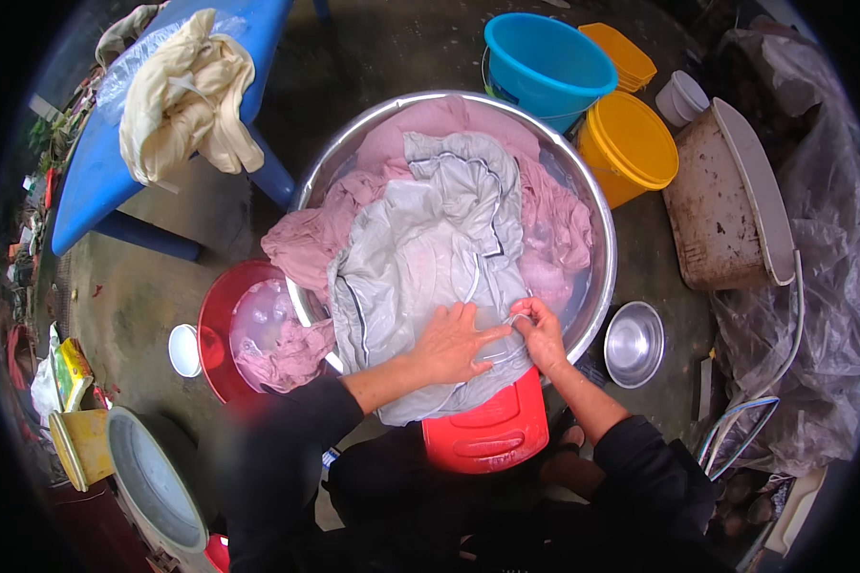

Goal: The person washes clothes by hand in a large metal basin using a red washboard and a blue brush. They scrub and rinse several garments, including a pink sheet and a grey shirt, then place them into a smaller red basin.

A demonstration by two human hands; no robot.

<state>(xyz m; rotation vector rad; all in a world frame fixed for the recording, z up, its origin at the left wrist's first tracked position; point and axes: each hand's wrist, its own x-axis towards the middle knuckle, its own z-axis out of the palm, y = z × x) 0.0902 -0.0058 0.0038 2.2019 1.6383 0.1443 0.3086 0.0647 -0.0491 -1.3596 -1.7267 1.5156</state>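
Note:
A wet grey garment with dark and white piping (430,236) lies spread over a red plastic washboard (487,433) and into a large metal basin (605,236). My left hand (455,344) rests on the cloth with its fingers spread, palm down. Just right of it, my right hand (540,331) pinches an edge of the same garment between thumb and fingers. Pink fabric (559,222) sits in cloudy water around the grey cloth. At the left, a red basin (218,336) holds soapy water and a smaller pink cloth (294,351).
A blue plastic table (107,172) bears cream cloth (186,100). Behind the metal basin stand a blue bucket (545,64) and a yellow lidded bucket (634,143). A dirty beige tub (717,208) and a small metal bowl (634,344) are right; a grey basin (158,480) is lower left.

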